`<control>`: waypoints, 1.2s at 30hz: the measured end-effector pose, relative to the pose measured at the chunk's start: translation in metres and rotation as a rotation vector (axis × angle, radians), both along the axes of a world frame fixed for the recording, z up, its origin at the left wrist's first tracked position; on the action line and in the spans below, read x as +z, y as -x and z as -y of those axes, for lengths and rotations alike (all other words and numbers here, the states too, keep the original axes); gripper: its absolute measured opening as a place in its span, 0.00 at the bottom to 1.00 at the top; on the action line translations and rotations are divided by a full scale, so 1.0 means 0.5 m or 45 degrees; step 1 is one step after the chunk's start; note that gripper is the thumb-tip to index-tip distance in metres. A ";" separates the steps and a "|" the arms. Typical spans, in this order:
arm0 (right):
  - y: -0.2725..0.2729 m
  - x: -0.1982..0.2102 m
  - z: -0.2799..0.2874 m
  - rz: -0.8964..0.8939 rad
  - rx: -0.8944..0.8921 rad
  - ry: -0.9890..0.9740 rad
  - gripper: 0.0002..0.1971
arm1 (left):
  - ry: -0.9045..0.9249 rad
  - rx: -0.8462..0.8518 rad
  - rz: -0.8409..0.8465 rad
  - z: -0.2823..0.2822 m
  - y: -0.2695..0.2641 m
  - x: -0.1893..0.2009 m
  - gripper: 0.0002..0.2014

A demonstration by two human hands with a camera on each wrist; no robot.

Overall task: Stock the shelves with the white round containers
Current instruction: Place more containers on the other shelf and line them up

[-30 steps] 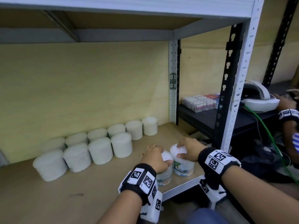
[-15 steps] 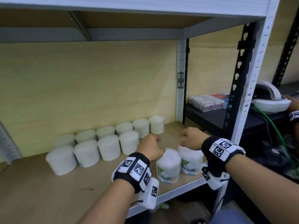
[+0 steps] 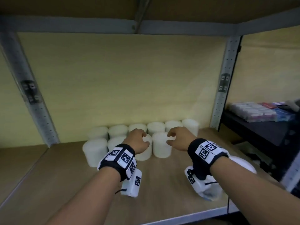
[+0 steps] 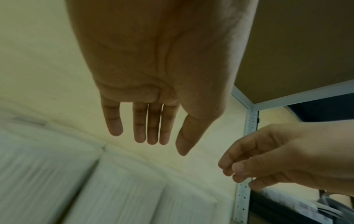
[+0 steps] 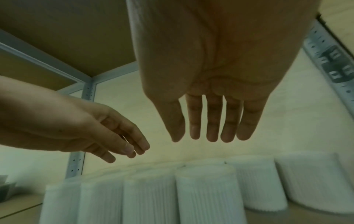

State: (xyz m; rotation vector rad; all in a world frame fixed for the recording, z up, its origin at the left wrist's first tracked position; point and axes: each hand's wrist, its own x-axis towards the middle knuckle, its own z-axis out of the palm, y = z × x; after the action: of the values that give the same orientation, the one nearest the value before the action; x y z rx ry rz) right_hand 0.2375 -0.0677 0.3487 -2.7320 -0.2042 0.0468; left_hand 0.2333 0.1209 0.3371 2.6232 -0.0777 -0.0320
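Wrist views show left hand (image 4: 162,72) and right hand (image 5: 220,68) empty.

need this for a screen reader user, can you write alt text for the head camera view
Two empty hands, the left hand and right hand, hover with relaxed fingers over white round containers standing in two rows at the back of a wooden shelf. Small flat boxes lie on a dark shelf to the right.

Left hand (image 3: 138,141) hides most of one front-row container (image 3: 145,153); can't tell if fingers touch it; boxes (image 3: 259,112) on next shelf blurred, labels unreadable; white object (image 3: 243,164) behind right wrist mostly hidden; wrist views: containers (image 4: 122,189) motion-smeared, cut off at bottom edge.
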 end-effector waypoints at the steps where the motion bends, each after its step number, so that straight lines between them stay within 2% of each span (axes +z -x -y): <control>1: -0.015 -0.004 -0.013 -0.013 0.003 0.013 0.20 | -0.005 0.008 -0.010 -0.012 -0.010 -0.002 0.24; 9: -0.125 -0.019 -0.067 -0.157 0.008 0.183 0.28 | -0.059 -0.015 -0.052 -0.046 -0.097 -0.035 0.26; 14: -0.156 -0.039 -0.080 -0.199 0.023 0.317 0.33 | -0.147 -0.068 -0.089 -0.038 -0.127 -0.059 0.30; 22: -0.159 -0.045 -0.086 -0.154 0.031 0.392 0.29 | -0.261 -0.106 -0.056 -0.028 -0.132 -0.063 0.27; 36: -0.154 -0.046 -0.080 -0.175 0.060 0.358 0.29 | -0.227 -0.069 -0.029 -0.019 -0.130 -0.068 0.26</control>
State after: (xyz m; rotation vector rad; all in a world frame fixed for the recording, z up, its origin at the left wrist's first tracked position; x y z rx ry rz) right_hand 0.3143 -0.0278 0.3260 -2.9876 -0.2391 0.2969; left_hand 0.2983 0.1303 0.3029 2.7978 -0.1440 -0.0917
